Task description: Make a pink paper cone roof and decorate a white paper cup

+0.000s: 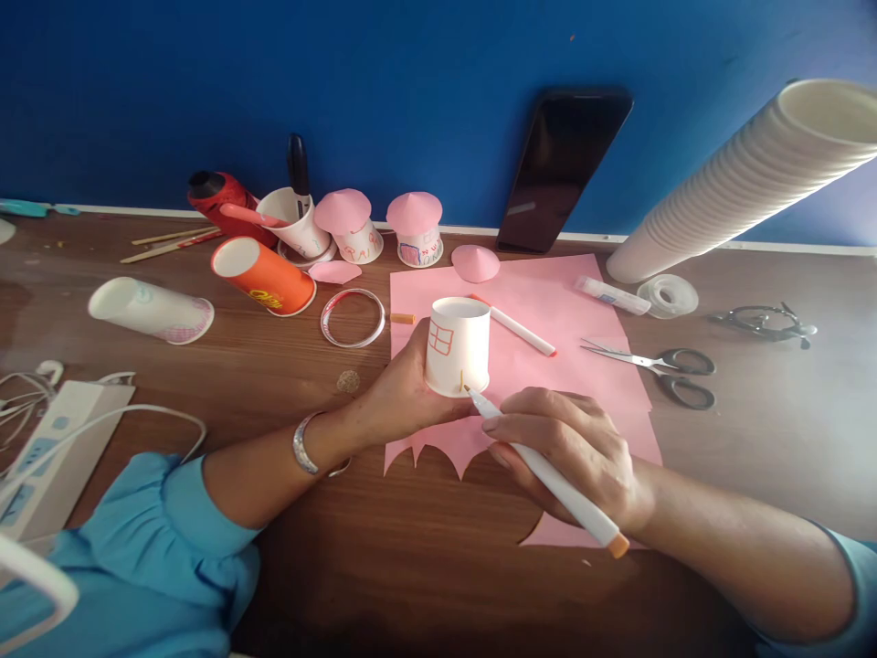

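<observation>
Clamps a small white paper cup (458,345), upside down, in the left hand (404,388), fingers wrapped round its left wall, wrist bent inward. Pinches a white orange-ended felt-tip marker (548,471) tight in the right hand (568,452), knuckles up, tip touching the cup's lower edge just right of the left grip. Hovers both over a pink paper sheet (548,311). Shows an orange four-pane window (440,338) drawn just above the left thumb. Leaves yellow print on the orange paper cup (264,274), well up-left of the grip, too blurred to read.

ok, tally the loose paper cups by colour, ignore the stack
White plain cups: 3, one in the left hand
White pink-roofed cups: 2
Orange cup: 1
Total: 6
Red item at the back: unclear, uncounted.
</observation>
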Tool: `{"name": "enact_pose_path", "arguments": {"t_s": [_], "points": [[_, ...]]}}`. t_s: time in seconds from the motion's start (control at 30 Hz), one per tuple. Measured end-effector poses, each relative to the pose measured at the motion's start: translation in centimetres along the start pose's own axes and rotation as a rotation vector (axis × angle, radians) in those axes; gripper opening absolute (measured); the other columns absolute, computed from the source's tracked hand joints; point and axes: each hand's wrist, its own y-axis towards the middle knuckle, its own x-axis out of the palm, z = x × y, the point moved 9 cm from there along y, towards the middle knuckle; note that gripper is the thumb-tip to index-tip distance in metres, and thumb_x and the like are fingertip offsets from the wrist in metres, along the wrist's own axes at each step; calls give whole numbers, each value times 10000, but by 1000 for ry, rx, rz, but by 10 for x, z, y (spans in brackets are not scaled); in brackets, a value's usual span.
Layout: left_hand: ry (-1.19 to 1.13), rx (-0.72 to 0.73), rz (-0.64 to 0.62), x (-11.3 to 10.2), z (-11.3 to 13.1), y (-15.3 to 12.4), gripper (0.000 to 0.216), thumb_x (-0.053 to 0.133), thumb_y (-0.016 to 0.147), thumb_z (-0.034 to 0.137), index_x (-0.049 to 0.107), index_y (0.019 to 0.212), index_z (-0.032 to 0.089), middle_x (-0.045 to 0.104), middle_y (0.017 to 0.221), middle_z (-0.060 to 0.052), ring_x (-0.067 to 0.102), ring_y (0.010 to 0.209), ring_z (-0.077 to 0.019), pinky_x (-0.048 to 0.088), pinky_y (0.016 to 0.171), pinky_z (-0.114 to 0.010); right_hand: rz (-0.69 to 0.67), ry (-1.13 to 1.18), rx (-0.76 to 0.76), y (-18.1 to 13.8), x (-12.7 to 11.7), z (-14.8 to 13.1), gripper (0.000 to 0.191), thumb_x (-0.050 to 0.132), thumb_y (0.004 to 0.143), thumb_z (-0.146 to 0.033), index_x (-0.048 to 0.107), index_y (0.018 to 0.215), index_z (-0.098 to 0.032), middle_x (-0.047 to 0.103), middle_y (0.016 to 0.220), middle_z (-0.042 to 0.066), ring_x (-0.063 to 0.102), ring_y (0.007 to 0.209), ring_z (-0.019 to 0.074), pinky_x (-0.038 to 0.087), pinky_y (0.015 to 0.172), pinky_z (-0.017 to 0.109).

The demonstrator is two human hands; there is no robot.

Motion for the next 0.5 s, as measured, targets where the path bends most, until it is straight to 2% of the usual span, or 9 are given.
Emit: {"name": "enact_pose_path", "arguments": {"t_s": [0.17, 0.5], "points": [[2, 11, -7, 1, 2, 0, 675, 946, 630, 297, 455, 1088, 226, 555, 912, 7, 564, 834, -183, 500, 669, -297, -4, 9, -3, -1, 2, 1, 176, 611, 933, -93, 613, 1100, -150, 669, 834, 25, 682, 691, 146, 583, 561, 265], [-41, -18, -38, 3, -9, -3, 773, 943, 644, 272, 453, 1241, 255, 597, 959, -13, 616, 906, -224, 524, 698, -322, 5, -15, 25, -1, 1, 4, 169, 618, 949, -84, 598, 1098, -161, 676, 844, 25, 689, 704, 140, 582, 560, 261]]}}
